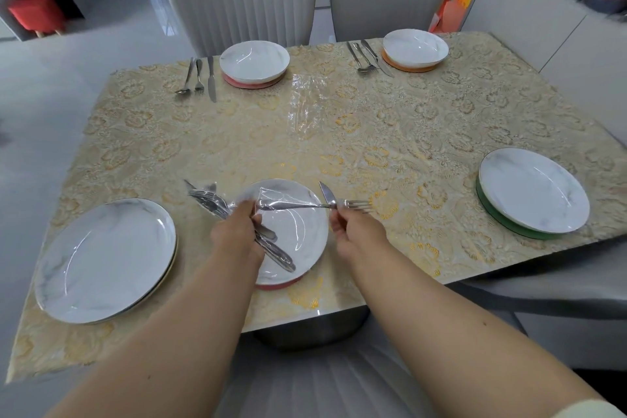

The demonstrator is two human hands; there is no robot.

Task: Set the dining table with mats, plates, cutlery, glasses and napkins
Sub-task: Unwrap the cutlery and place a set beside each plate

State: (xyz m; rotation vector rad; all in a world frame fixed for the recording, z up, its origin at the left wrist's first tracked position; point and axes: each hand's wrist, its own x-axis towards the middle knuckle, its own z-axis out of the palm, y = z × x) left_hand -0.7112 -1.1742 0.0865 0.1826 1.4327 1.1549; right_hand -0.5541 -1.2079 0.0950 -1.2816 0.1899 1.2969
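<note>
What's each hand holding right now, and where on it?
Left hand grips a plastic-wrapped bundle of steel cutlery around its middle, over the near white plate. Right hand pinches a steel fork and knife near their middle.

Bright even light; glare on plastic wrap; edges blurred, wide-angle distortion.

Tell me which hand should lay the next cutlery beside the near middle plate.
Right, probably. The right hand already pinches a fork and knife just past the near middle plate's right rim. The left hand grips the wrapped cutlery bundle over it.
</note>
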